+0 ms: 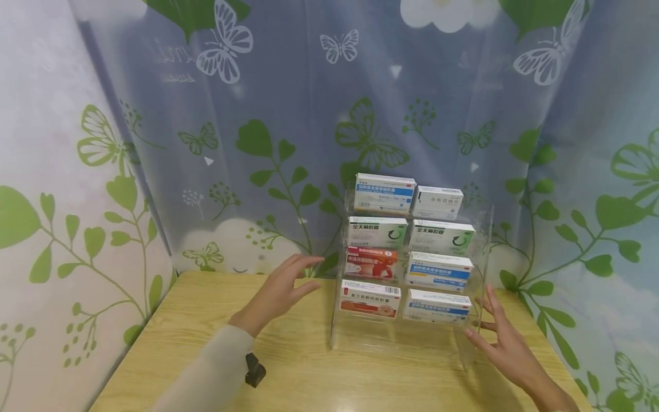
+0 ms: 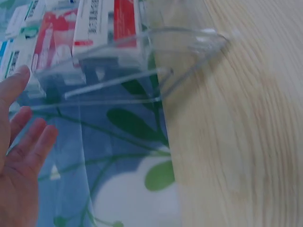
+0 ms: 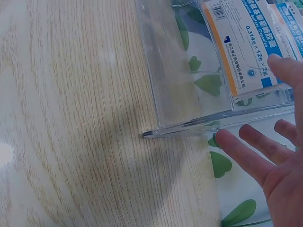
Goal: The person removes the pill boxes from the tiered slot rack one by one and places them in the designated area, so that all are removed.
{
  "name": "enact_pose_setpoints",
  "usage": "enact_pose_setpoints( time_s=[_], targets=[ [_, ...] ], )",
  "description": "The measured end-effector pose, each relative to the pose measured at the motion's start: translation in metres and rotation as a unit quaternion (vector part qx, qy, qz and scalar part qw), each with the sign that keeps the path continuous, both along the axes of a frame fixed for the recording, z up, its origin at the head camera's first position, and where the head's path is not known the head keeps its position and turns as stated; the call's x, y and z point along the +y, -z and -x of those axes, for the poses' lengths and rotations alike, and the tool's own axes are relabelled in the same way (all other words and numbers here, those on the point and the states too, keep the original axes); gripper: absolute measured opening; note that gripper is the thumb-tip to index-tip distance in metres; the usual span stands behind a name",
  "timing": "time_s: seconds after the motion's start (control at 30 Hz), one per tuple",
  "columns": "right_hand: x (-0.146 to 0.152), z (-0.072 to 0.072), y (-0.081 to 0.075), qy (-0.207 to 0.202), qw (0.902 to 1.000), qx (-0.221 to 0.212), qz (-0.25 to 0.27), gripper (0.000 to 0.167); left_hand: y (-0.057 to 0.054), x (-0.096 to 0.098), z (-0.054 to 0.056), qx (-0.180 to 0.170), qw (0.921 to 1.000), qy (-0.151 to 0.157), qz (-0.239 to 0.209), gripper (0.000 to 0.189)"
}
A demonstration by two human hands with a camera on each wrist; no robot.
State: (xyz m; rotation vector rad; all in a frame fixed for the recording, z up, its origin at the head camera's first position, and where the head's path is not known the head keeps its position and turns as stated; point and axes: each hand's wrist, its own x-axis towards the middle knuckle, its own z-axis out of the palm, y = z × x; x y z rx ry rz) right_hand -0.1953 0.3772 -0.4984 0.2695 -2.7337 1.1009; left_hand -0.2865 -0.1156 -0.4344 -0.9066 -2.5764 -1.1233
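A clear tiered display stand [image 1: 334,320] holds medicine boxes in four rows of two. At the top are a blue-and-white box [image 1: 385,194] and a plain white box [image 1: 439,203]. Two green-and-white boxes [image 1: 377,232] come below, then a red box [image 1: 372,263] beside a blue-and-white one. A white-and-red box [image 1: 370,300] and another blue-and-white box [image 1: 439,307] fill the bottom row. My left hand [image 1: 280,294] is held apart from the stand's left side, fingers extended, holding nothing. Fingers spread, my right hand [image 1: 507,343] is at the stand's right side; whether it touches I cannot tell.
The stand is on a light wood-grain table [image 1: 298,372]. Behind and at both sides hangs a curtain [image 1: 288,86] printed with leaves and butterflies. A small black object [image 1: 254,370] shows at my left sleeve [image 1: 211,366].
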Motion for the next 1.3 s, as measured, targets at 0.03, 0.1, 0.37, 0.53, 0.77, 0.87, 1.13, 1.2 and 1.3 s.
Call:
enact_pose_setpoints(
  time_s=[0.03,0.1,0.37,0.53,0.77,0.87,1.13,1.2,1.3],
  targets=[
    [-0.001,0.000,0.000,-0.002,1.0000,0.004,0.003,0.113,-0.002,0.005,0.000,0.002,1.0000,0.003,-0.002,0.055],
    [-0.001,0.001,0.001,-0.008,0.9999,0.014,0.007,0.113,-0.006,0.013,0.000,-0.001,0.9999,0.010,-0.006,0.052],
    [-0.004,0.003,0.002,-0.030,0.9987,0.029,0.030,0.109,-0.012,0.043,0.005,-0.001,0.9983,0.058,-0.005,0.041],
    [-0.004,0.004,0.003,-0.045,0.9976,0.036,0.037,0.108,-0.013,0.060,0.006,-0.004,0.9977,0.066,0.017,0.040],
    [0.000,0.003,0.006,-0.050,0.9971,0.036,0.043,0.110,-0.016,0.082,0.007,0.025,0.9914,0.073,0.106,0.041],
    [0.001,0.003,0.008,-0.049,0.9971,0.043,0.039,0.108,-0.017,0.090,0.006,0.040,0.9869,0.062,0.143,0.040],
    [0.003,0.004,0.009,-0.058,0.9962,0.047,0.044,0.105,-0.015,0.100,0.005,0.071,0.9733,0.043,0.214,0.038],
    [0.003,0.004,0.009,-0.058,0.9962,0.047,0.046,0.105,-0.014,0.101,0.005,0.077,0.9728,0.043,0.214,0.039],
    [0.003,0.003,0.009,-0.057,0.9962,0.046,0.048,0.104,-0.011,0.100,0.003,0.082,0.9727,0.046,0.212,0.041]
  ],
)
